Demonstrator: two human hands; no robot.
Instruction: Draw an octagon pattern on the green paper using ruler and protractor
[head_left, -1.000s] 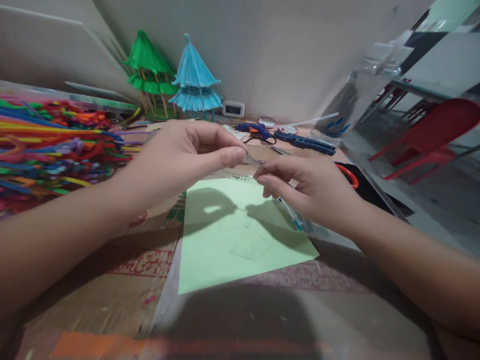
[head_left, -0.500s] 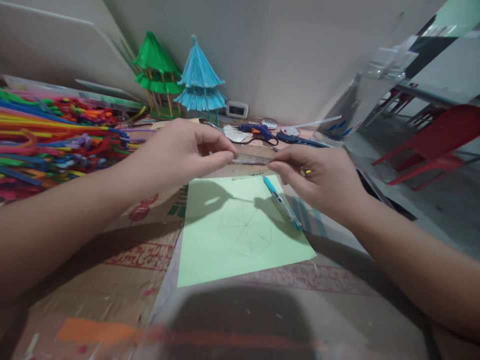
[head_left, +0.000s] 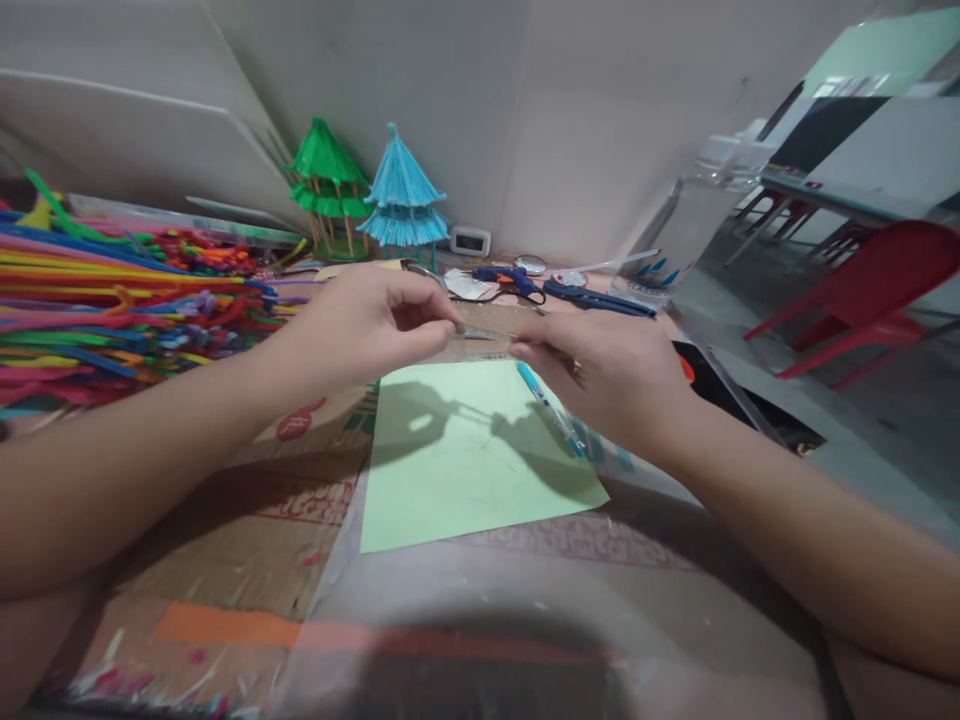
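Observation:
Between both hands, raised over the paper, is a thin clear ruler (head_left: 487,331), seen almost edge-on. My left hand (head_left: 375,325) pinches its left end between thumb and fingertips. The right end sits in the closed fingers of my right hand (head_left: 607,375). Below lies a light green sheet of paper (head_left: 435,500) bearing faint pencil lines, now mostly in the hands' shadow. A blue pen (head_left: 550,408) rests on the sheet's right side, near my right hand.
Colourful pipe cleaners (head_left: 135,300) are heaped at left. Behind stand a green pavilion model (head_left: 328,170), a blue one (head_left: 403,185) and a small clock (head_left: 470,241). A glue gun (head_left: 514,278), a dark blue cutter (head_left: 600,298) and a plastic bottle (head_left: 675,225) are at the back right.
The ruler has turned from showing its marked face to nearly edge-on. My right hand has rolled over and come slightly nearer my left. The view has shifted a little.

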